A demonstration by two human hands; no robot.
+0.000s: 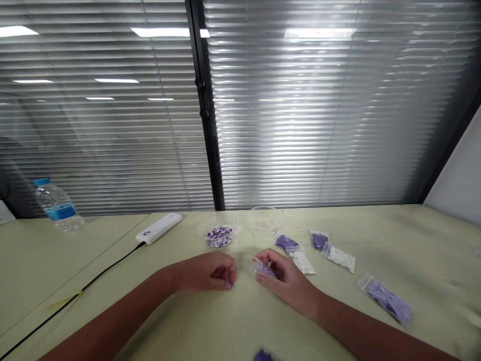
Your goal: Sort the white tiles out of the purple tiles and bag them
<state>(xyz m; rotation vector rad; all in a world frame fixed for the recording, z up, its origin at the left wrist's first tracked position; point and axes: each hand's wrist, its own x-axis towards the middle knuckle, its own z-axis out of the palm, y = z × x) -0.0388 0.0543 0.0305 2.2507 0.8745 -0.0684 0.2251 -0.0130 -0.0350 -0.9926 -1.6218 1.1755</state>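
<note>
My left hand [216,272] is closed in a pinch just above the table, with a tiny purple piece [231,285] showing at the fingertips. Across from it, my right hand [285,281] grips a small zip bag [265,268] of light purple pieces between thumb and fingers. Behind my left hand stands a transparent bowl [219,235] holding mixed purple and white pieces. A second transparent bowl [265,223] is beside it, with no pieces visible inside. Near my right hand lie a bag of dark purple pieces [286,242] and a bag of white pieces [302,261].
Farther right are another dark purple bag [319,241], a white bag [341,258] and a larger light purple bag [387,299]. Something dark purple [263,356] is cut off at the bottom edge. Leftward are a white power bank [159,228], its black cable [112,263] and a water bottle [58,206].
</note>
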